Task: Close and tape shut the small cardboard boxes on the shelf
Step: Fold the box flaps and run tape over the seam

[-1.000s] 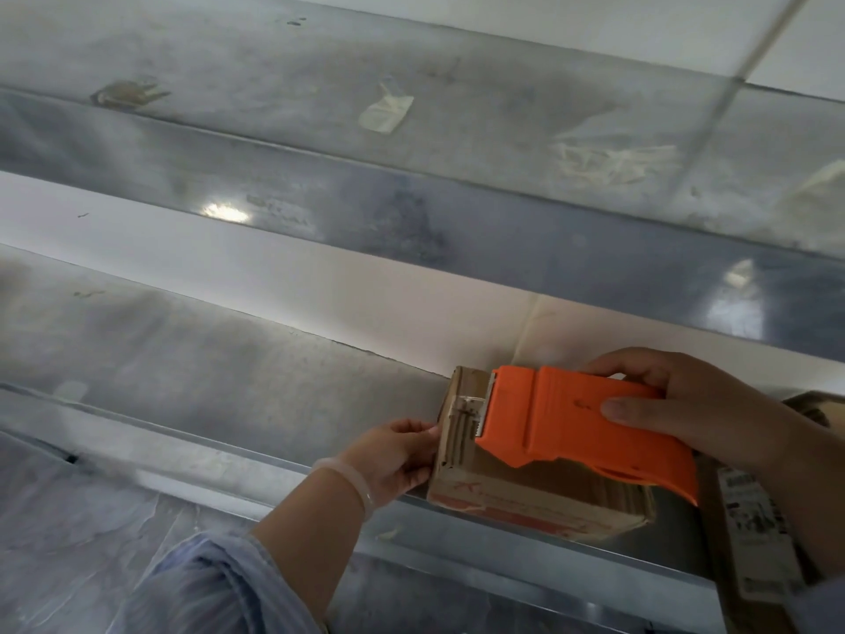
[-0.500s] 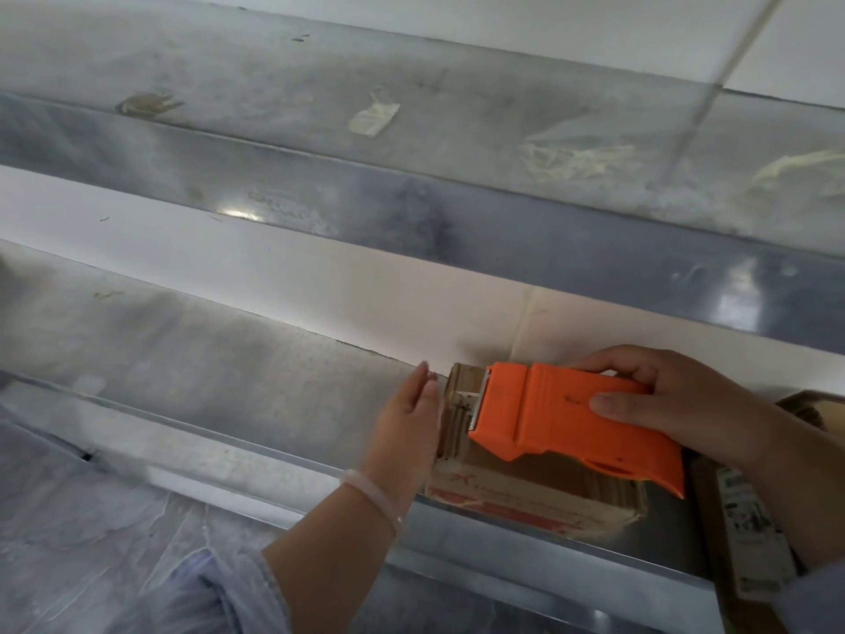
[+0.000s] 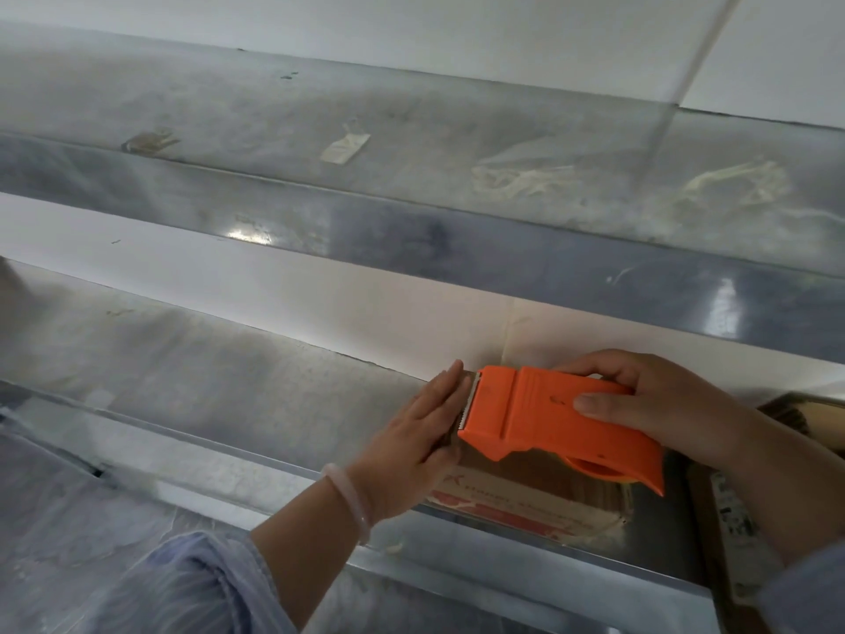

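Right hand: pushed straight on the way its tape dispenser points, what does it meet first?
Probably the left hand, pressed flat against the cardboard box's left end, just ahead of the orange tape dispenser's toothed edge.

Gripping orange tape dispenser [image 3: 548,425] in right hand [image 3: 663,404], holding it on top of small cardboard box [image 3: 526,494] at metal shelf [image 3: 228,382] front edge; pressing flat left hand [image 3: 411,443] against box's left end.
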A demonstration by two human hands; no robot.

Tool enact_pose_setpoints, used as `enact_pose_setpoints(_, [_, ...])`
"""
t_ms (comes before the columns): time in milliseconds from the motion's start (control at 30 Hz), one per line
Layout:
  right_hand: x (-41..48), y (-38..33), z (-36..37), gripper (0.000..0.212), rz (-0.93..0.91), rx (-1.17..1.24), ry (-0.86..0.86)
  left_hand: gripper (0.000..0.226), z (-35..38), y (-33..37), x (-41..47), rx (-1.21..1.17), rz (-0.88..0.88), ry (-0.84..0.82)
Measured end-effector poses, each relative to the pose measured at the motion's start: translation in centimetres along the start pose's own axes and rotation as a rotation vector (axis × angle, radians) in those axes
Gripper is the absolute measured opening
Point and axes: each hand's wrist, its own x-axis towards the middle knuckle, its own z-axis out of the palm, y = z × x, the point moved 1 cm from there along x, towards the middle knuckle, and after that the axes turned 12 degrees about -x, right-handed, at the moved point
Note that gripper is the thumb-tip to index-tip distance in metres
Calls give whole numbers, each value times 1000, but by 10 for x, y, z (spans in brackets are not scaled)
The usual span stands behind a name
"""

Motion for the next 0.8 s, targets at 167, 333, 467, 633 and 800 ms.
enact_pose_setpoints(167, [1,-3,0,52,3,-22,-1,105,-16,6,11,647,87,-112])
enact_pose_setpoints(333, [1,-3,0,55,-5,-12,-4,115,-9,12,25,665,43,-144])
enact_pose_setpoints(467, [2,-1,0,47,-6,0,-9,110,-8,4,25,502,23,-132])
enact_pose_setpoints(633, [4,1,-1,56,10,-1,-17,98,-8,4,22,504,85,-136])
enact_pose_setpoints(800, [5,1,-4,52,0,7,-38,104,-10,1,21,701,46,-181])
